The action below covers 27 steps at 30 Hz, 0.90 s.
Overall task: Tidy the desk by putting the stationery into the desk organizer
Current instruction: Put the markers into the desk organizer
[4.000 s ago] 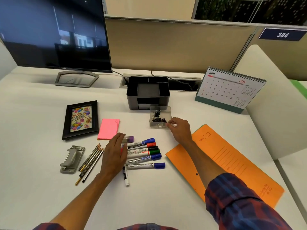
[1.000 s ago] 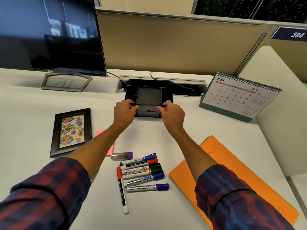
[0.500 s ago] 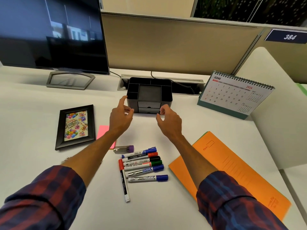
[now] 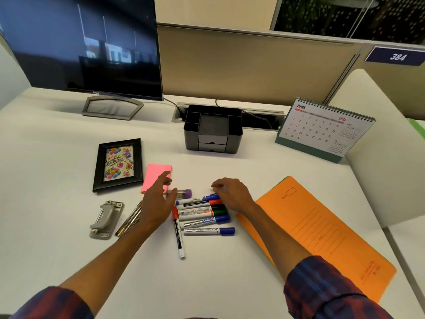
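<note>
The black plastic desk organizer (image 4: 213, 130) stands at the back of the white desk (image 4: 57, 157). Nearer than it lies a row of whiteboard markers (image 4: 202, 214) (caps pointing right). The right hand (image 4: 232, 194) hovers over the row's top, fingers curled, empty; the left hand (image 4: 158, 203), fingers loosely spread, hovers beside the row's left end

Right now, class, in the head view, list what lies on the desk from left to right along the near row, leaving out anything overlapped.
hole punch → pencils → left hand → markers → right hand → orange folder
</note>
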### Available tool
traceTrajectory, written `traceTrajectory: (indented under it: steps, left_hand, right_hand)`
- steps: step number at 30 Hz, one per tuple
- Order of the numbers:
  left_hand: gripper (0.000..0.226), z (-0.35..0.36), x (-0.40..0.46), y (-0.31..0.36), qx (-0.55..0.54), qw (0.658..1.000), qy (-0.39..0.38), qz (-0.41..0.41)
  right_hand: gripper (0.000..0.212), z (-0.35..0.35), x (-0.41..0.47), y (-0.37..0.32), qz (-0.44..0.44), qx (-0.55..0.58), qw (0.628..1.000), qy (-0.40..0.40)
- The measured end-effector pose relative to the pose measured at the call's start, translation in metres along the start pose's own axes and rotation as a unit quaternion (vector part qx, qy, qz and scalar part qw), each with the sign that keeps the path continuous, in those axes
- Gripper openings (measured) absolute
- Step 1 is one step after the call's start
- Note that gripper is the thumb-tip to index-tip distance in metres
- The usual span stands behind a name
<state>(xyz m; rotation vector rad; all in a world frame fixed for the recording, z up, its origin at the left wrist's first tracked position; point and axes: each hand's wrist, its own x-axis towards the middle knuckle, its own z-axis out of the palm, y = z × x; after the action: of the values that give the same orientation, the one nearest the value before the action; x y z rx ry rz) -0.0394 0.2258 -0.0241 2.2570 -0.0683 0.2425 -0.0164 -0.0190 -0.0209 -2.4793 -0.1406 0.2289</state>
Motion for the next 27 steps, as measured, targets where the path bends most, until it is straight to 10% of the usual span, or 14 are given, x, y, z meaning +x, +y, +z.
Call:
traceTrajectory:
  steps: [27]
  left_hand:
    - [0.065, 0.002, -0.079, -0.052, 0.236, 0.964, -0.113, 0.052]
  right_hand:
    - [0.004, 0.004, -0.025, 0.0, -0.019, 0.037, 0.999, -0.008]
